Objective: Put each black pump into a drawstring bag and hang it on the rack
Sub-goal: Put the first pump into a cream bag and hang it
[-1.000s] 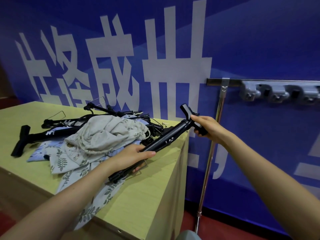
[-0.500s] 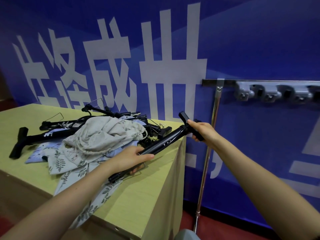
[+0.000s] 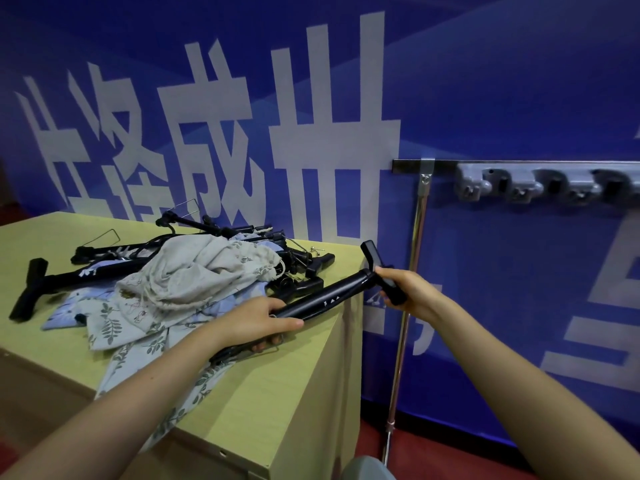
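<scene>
- Pump (image 3: 327, 299): lay slanted at centre frame, over the table's (image 3: 294, 393) right corner; a stiff, glossy black tube with a T-handle, probably light but slippery.
- Left hand (image 3: 258, 323): fingers wrapped round the barrel's lower end.
- Right hand (image 3: 407, 292): fingers curled round the T-handle; barrel and handle looked the soundest holds.
- Bags (image 3: 194, 282): soft, crumpled cloth with leaf print, heaped left of centre among other black pumps.
- Rack (image 3: 547, 183): grey moulded hooks on a metal rail, right of frame, nothing hung.
</scene>
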{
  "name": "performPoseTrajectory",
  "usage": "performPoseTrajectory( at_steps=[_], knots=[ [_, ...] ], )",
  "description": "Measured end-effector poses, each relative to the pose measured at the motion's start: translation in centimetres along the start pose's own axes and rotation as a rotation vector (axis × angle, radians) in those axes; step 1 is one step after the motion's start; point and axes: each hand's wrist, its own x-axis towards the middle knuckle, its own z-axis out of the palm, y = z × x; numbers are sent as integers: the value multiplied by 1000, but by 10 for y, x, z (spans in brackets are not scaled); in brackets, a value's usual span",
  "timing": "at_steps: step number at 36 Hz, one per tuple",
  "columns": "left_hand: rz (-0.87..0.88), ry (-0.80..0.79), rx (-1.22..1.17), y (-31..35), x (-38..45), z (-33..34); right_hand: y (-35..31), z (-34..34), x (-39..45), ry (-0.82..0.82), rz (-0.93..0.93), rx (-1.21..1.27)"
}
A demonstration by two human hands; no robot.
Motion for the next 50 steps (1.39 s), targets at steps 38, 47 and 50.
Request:
performPoseTrajectory(
  at_steps=[38,47,50],
  knots=[
    [-177,1126,-51,-35,-30,-109,1,15,-21,-130,-325,263],
    [-472,797,-121,-70,-36,-118,-6,22,-14,-161,-320,242],
    [-457,756,-174,-65,-37,-118,-8,29,-9,-167,-310,229]
  ],
)
